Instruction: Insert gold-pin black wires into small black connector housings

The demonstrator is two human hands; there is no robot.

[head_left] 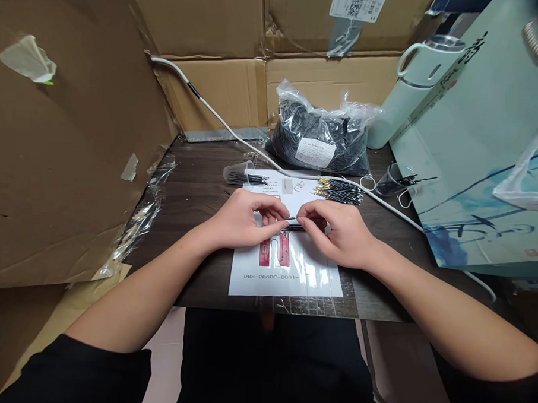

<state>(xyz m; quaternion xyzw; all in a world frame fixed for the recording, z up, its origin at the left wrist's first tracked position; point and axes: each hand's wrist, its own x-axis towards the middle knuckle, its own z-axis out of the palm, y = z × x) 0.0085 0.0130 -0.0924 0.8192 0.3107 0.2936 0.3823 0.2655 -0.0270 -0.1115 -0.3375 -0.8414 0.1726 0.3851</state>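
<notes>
Over the printed sheet, my left hand (253, 220) and my right hand (341, 231) meet almost fingertip to fingertip. Between them is a thin black wire-like piece (292, 218), level and pinched at both ends by thumb and forefinger. Several similar black pieces (294, 228) lie just beneath, partly hidden by my fingers. Behind my right hand rests a bundle of thin black pieces with yellow tips (339, 191). Past my left hand, a clear plastic cup (238, 174) lies on its side with black pieces in it.
A clear bag full of black pieces (320, 135) sits at the back. A white cable (219, 119) crosses the dark table (161, 220). To the right are a small cup (390, 180), a pale green flask (410, 92) and a large paper bag (485, 157). Cardboard (66, 157) walls the left.
</notes>
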